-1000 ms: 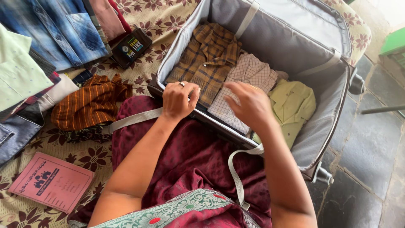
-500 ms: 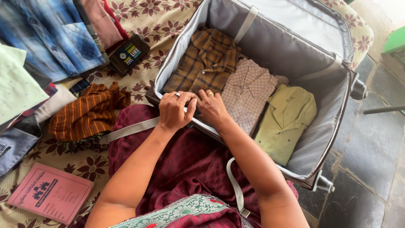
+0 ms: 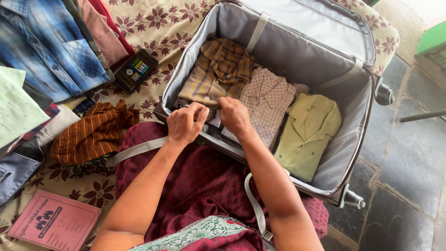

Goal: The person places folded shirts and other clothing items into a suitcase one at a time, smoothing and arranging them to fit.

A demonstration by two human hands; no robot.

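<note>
Gripping the brown shirt [image 3: 214, 76] hem, my left hand [image 3: 185, 123] and right hand [image 3: 233, 115] pinched shut on it inside the suitcase [image 3: 297, 56], checked shirt [image 3: 265, 100] at three o'clock.

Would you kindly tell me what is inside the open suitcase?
Inside the suitcase lie three folded shirts: a brown plaid shirt, a pale checked shirt and a yellow-green shirt. Both hands, left hand and right hand, cover the near edge; anything beneath the shirts is hidden.

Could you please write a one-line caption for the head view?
Both hands, left hand and right hand, grip a brown plaid shirt inside an open suitcase.
</note>
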